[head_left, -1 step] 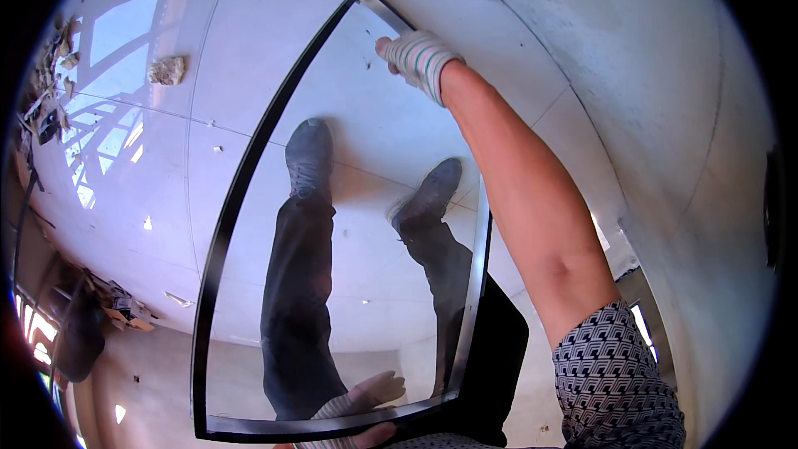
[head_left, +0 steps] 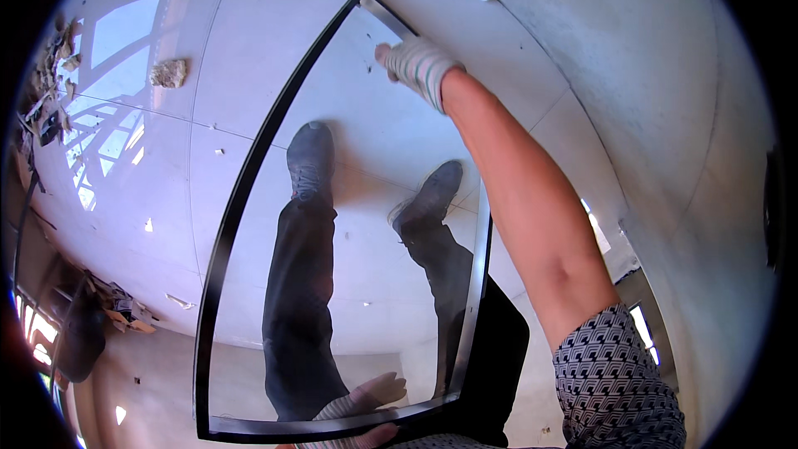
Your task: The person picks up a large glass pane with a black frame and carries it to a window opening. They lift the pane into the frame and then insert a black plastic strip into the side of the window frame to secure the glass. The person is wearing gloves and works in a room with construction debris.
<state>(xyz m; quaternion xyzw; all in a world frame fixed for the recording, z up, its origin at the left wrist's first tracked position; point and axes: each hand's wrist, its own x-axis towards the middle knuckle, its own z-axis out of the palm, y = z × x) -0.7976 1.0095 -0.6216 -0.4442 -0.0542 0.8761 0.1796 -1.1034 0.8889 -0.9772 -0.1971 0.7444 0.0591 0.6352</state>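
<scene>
A glass pane in a black frame (head_left: 219, 262), like a window sash, tilts in front of my legs. Gripping its far right edge near the top corner is my right hand (head_left: 417, 66), in a striped fingerless glove with the fingertips bare. At the near edge, my left hand (head_left: 376, 436), gloved the same way, holds the bottom of the frame; much of it is hidden or cut off. Fingers show in the glass above that edge, and I cannot tell whether seen through it or reflected. Dark trousers and grey shoes (head_left: 310, 158) show through the pane.
Pale large tiles (head_left: 274, 25) cover the floor, with window light reflected at the left. A rough stone chunk (head_left: 169, 73) lies there, and rubble (head_left: 54, 104) is piled farther left. A plain wall (head_left: 682, 100) rises on the right. Small scraps dot the floor.
The framed pane and my right hand sit very slightly lower in view. Both hands keep their hold.
</scene>
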